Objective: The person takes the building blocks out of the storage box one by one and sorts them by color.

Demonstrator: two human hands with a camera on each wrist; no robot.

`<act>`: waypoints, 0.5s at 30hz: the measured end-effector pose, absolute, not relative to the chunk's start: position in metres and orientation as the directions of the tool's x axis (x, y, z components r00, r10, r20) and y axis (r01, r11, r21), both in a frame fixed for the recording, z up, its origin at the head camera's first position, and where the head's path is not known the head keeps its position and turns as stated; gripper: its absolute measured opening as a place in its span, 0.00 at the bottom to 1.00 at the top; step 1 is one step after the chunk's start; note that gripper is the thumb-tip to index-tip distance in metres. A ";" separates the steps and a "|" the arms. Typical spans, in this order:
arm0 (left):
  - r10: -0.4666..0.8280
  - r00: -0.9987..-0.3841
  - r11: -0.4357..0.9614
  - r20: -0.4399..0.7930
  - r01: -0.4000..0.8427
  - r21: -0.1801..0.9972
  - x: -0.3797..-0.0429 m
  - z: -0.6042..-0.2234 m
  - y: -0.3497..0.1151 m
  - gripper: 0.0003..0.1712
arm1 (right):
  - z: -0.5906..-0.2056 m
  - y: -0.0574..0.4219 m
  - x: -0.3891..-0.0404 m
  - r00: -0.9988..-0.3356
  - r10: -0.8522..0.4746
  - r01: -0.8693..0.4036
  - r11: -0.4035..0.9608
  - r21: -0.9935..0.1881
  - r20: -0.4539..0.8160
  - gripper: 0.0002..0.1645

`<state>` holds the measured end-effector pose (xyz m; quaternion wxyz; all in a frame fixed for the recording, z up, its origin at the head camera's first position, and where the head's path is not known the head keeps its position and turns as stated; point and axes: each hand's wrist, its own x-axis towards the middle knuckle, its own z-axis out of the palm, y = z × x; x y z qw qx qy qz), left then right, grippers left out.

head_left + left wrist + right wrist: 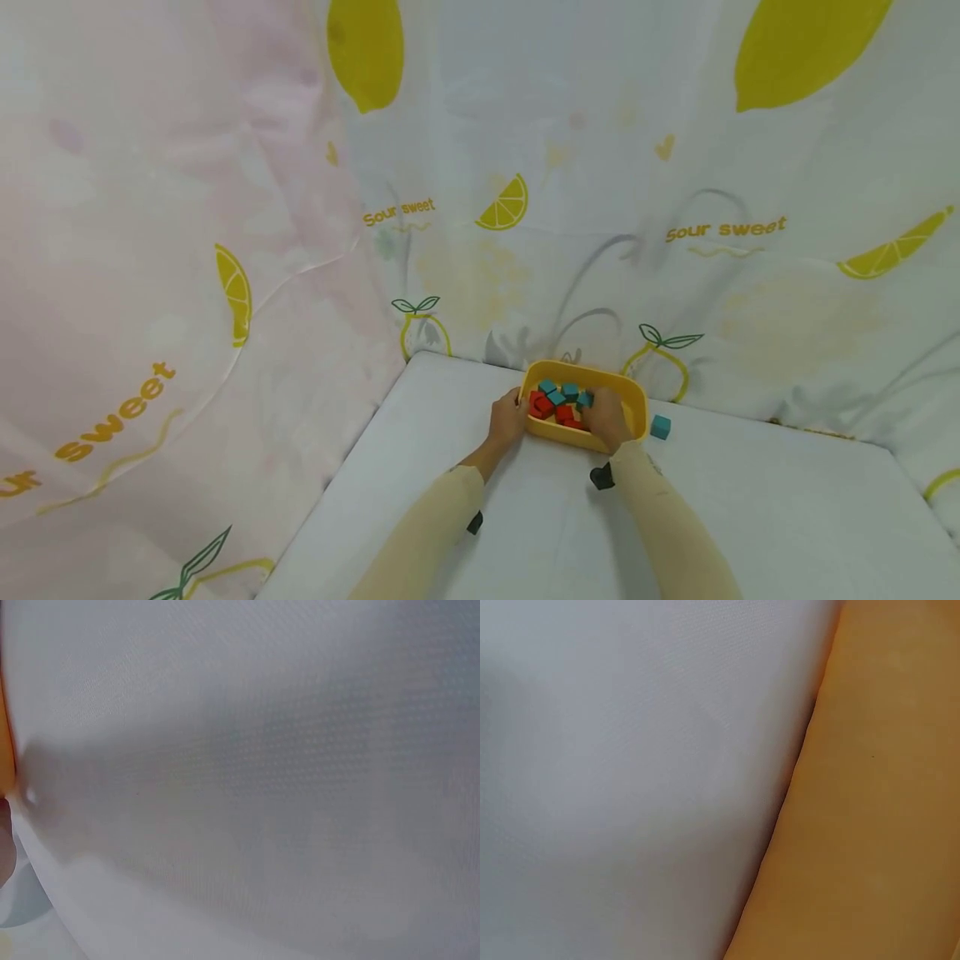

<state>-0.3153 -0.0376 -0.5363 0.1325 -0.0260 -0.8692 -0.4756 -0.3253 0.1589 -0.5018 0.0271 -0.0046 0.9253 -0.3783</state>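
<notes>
A yellow rectangular box [555, 431] stands near the back of the white table, with several blue blocks [547, 387] and red blocks [540, 405] inside. At its left end, my left hand [507, 418] grips the rim. My right hand [606, 414] reaches over the front wall into the box, its fingertips right at a blue block [585, 401]; whether they pinch it I cannot tell. In the right wrist view the box's yellow wall [870, 795] fills the right side. Only slivers of the box [6, 750] and left hand [6, 847] appear in the left wrist view.
One blue block [661, 427] lies on the table [780, 508] just right of the box. A white cloth wall with lemon prints [570, 208] rises close behind the box, and a pinkish one [285, 358] stands along the left edge.
</notes>
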 end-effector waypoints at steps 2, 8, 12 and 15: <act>-0.084 -0.962 0.553 0.259 0.172 0.815 -0.316 -0.537 -0.037 0.18 | -0.502 0.160 -0.325 -0.999 -0.030 -0.002 0.713 -0.701 -0.028 0.21; -0.091 -0.962 0.564 0.257 0.163 0.809 -0.318 -0.539 -0.038 0.18 | -0.503 0.162 -0.326 -0.999 -0.020 -0.034 0.709 -0.704 0.029 0.13; -0.086 -0.962 0.558 0.259 0.169 0.812 -0.318 -0.540 -0.038 0.18 | -0.500 0.165 -0.327 -0.997 -0.026 -0.072 0.698 -0.712 0.075 0.15; -0.079 -0.964 0.552 0.254 0.169 0.817 -0.318 -0.538 -0.038 0.18 | -0.498 0.168 -0.328 -0.995 -0.047 -0.097 0.697 -0.711 0.090 0.09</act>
